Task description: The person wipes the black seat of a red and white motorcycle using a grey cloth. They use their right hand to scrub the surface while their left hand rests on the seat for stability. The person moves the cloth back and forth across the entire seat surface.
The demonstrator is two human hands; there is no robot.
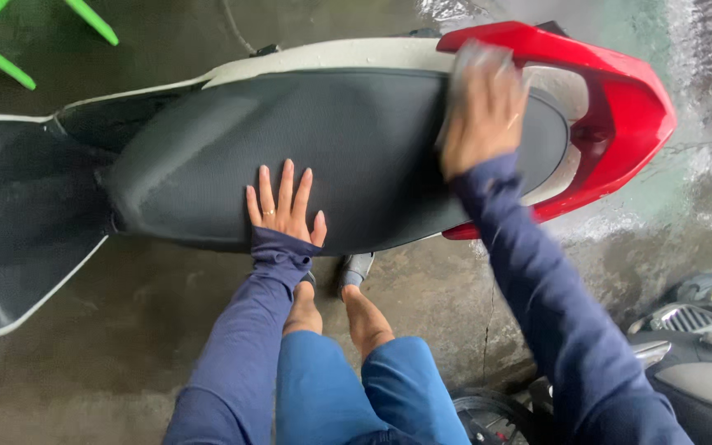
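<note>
Black seat (356, 140): textured cover, running lengthwise across the scooter, wet concrete floor (125, 330) beneath.
Left hand (284, 206): flat, fingers spread, palm down on the seat's near edge, gripping nothing.
Right hand (481, 111): blurred, pressing a pale cloth (475, 62) onto the seat's rear end.
Red tail panel (628, 107): wraps the seat's far right end, glistening wet.

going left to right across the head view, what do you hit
green plastic chair legs → left hand flat on black textured scooter seat → right hand pressing a pale cloth → red glossy tail panel
</note>
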